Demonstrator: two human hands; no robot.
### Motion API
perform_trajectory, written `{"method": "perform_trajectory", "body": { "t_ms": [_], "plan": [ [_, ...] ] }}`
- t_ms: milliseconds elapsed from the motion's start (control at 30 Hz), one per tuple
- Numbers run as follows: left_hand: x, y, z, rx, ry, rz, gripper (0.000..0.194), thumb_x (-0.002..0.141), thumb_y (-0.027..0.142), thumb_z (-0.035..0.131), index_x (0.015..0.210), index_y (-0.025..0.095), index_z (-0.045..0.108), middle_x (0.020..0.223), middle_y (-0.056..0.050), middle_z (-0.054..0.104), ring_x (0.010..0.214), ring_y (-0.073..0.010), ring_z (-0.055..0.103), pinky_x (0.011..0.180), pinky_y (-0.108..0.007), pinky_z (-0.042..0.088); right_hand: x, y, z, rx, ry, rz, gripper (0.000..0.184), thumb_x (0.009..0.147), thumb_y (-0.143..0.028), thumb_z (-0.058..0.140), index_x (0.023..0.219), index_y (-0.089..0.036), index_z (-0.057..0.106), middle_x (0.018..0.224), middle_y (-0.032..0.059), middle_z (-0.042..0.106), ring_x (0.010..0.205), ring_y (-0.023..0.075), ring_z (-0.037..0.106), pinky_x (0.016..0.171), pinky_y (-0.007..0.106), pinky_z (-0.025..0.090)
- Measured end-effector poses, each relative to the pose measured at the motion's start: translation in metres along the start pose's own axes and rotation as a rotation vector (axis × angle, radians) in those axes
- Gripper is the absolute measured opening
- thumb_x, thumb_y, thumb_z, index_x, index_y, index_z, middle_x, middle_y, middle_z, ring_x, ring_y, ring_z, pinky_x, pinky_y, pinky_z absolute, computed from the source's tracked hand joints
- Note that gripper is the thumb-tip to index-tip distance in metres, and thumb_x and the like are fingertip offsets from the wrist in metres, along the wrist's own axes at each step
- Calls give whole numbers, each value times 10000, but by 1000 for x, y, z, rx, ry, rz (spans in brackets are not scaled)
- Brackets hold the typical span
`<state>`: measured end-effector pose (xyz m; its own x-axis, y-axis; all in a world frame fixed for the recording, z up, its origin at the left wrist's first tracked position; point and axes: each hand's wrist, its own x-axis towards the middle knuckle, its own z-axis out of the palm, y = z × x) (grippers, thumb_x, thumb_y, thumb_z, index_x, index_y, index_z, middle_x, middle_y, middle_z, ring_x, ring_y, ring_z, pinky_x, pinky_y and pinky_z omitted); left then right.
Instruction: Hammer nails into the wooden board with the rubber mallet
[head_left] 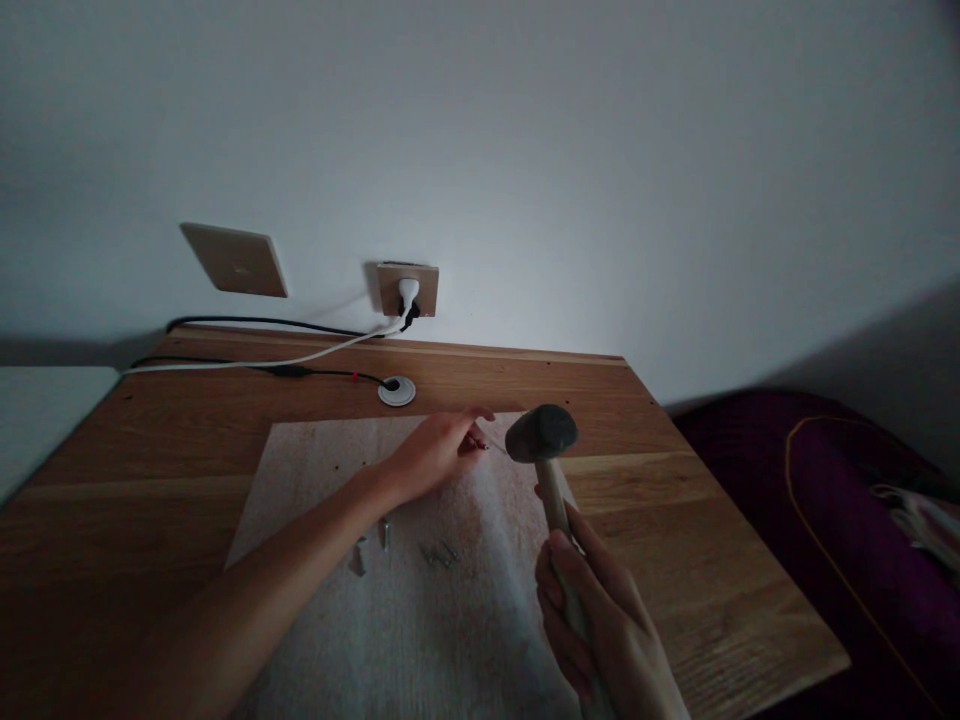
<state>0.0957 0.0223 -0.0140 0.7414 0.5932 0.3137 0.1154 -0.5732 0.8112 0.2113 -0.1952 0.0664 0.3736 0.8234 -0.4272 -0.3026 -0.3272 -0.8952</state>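
Observation:
My right hand [600, 630] is wrapped round the wooden handle of a mallet [541, 434], whose dark head hangs just above the white cloth [315, 470]. My left hand [435, 455] reaches across the cloth and pinches a small nail [491, 447] between its fingertips, right beside the mallet head. Several loose nails [439, 553] and small metal pieces [360, 557] lie on the cloth nearer to me.
The cloth covers the middle of a wooden desk [150, 460] against a white wall. A socket with a white plug [407, 290], a blank wall plate [236, 260], black and white cables [247, 365] and a round cable grommet [397, 391] are at the back. A dark purple seat [825, 500] stands at right.

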Motion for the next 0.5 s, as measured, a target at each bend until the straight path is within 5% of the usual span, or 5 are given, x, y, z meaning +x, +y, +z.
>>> {"method": "perform_trajectory", "body": {
  "t_ms": [100, 500],
  "plan": [
    [1, 5, -2, -6, -19, -20, 443, 863, 30, 718, 1267, 185, 624, 970, -45, 810, 847, -191, 772, 808, -310, 595, 6, 2, 7, -25, -39, 5, 519, 882, -694, 775, 999, -235, 563, 657, -118, 553, 315, -13, 323, 279, 101, 320],
    [1, 14, -5, 75, -27, -59, 621, 770, -3, 761, 1348, 187, 638, 938, -38, 806, 819, -203, 759, 782, -301, 567, 16, 16, 13, -95, -27, 33, 505, 900, -673, 761, 953, -236, 513, 647, -114, 564, 323, -3, 339, 285, 107, 338]
  ]
}}
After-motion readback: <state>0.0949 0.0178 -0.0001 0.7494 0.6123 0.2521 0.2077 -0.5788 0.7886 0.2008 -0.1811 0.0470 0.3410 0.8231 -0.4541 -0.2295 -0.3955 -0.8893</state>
